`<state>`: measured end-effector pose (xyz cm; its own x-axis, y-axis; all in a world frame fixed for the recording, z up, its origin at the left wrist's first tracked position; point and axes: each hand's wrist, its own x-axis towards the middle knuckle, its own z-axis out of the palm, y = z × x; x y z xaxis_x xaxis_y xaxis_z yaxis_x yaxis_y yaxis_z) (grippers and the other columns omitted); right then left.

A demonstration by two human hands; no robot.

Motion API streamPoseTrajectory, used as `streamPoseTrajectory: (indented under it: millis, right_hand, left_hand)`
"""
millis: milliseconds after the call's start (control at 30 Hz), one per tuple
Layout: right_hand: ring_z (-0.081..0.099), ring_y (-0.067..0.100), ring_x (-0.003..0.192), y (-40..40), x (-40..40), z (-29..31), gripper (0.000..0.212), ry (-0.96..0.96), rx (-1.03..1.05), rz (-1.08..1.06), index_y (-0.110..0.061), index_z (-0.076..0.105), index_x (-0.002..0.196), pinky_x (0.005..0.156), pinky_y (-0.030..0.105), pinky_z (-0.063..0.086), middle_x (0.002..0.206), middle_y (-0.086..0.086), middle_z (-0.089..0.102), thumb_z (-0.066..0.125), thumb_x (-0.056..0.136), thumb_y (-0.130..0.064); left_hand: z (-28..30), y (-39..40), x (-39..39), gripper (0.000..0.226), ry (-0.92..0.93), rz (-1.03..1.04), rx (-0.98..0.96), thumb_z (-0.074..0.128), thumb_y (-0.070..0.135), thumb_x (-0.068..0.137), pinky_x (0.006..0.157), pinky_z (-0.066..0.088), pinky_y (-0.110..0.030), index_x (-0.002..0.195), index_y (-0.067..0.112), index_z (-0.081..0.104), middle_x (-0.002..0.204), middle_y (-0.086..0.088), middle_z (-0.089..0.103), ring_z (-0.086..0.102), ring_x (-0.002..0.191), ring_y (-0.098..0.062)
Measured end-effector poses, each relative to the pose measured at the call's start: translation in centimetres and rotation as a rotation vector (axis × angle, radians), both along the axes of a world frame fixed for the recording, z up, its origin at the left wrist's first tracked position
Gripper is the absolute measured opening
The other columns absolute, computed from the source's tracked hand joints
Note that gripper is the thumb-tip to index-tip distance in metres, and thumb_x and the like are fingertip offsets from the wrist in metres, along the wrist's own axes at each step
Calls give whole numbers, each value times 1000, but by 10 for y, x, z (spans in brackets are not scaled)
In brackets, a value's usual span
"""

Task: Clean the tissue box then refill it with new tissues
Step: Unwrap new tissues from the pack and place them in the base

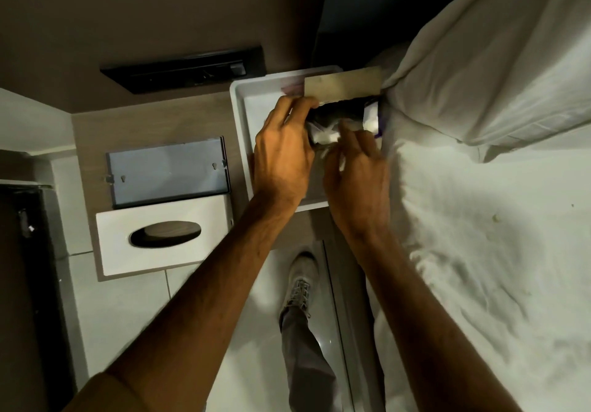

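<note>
From the head view, both hands work over a white tray point(238, 117) on the wooden counter point(88, 143) beside the bed point(479, 219): the left hand point(283, 152) grips the end of a tissue pack point(345, 120), and the right hand point(358, 168) pinches its crumpled plastic wrapper. The white tissue box point(163, 239) lies apart on the counter's left, oval slot up, just beside its clear back panel point(168, 171)

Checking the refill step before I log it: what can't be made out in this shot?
- Tissue pack, head view: mostly covered by the left hand and right hand; how far it is opened is unclear.
- White tray: contents hidden by the hands.
- Tissue box: interior too dark to judge.
</note>
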<state>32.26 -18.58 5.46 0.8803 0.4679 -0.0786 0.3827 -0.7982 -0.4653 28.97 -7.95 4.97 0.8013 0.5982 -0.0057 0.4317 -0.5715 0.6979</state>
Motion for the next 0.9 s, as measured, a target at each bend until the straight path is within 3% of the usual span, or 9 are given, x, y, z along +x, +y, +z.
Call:
streamPoseTrajectory:
  millis: [100,167,300,400,500,567,667,767,900]
  right_hand:
    - [39,27,146,6,11,-10,50,12,-116,268,-11,40,155,118,38,39,159,13,40,45,106,-21]
    - [30,27,151,9,27,-16,53,49,-186,356,-11,33,158,124,37,27,162,12,35,40,108,-29]
    - [33,30,147,11,48,-24,54,109,-339,496,-12,31,158,121,39,31,157,13,43,29,109,-35]
    - [40,30,142,10,51,-20,50,144,-391,518,-13,45,150,113,39,39,150,12,52,30,109,-36]
    - [44,28,140,6,51,-9,49,179,-366,535,-12,54,143,111,39,41,145,12,56,41,106,-40]
    - [39,29,145,-1,50,-2,60,138,-390,588,-13,52,145,119,40,32,149,10,53,58,96,-46]
    - [44,28,144,-11,48,4,55,-19,-452,649,-16,55,144,127,41,18,146,11,58,67,92,-30]
    - [58,33,131,-23,49,15,43,-82,-409,635,-15,65,135,125,43,25,132,15,69,69,92,-12]
    - [65,36,121,-44,40,42,45,-167,-298,659,-11,68,130,117,49,39,126,16,71,74,86,-9]
  left_hand:
    - [-3,3,1,41,-23,-17,-36,65,-2,92,104,57,-44,132,8,65,137,-13,62,64,125,-30]
    - [-5,5,-2,39,-22,-27,-25,59,1,95,102,57,-46,132,9,64,135,-13,63,63,123,-30]
    - [-6,-1,-3,38,-43,-34,-14,60,1,96,103,57,-45,133,10,64,136,-13,62,64,122,-30]
    - [-6,-4,-1,39,-47,5,1,62,-2,94,101,59,-42,131,10,66,135,-12,63,67,116,-28]
    - [-6,-7,-2,40,-45,22,2,63,-3,93,100,60,-42,130,8,66,136,-13,63,68,114,-29]
    - [-6,-7,-2,37,-51,33,-7,62,0,94,102,59,-43,131,7,66,138,-14,62,67,117,-32]
    - [-4,-8,-4,38,-65,57,0,51,18,96,98,61,-40,128,6,67,136,-14,62,69,112,-30]
    - [-6,-12,-7,40,-70,65,35,45,22,96,84,64,-36,122,2,68,128,-17,64,72,99,-27]
    - [-30,-22,-20,21,-112,109,-3,55,8,100,78,61,-30,112,-7,63,114,-22,64,67,91,-21]
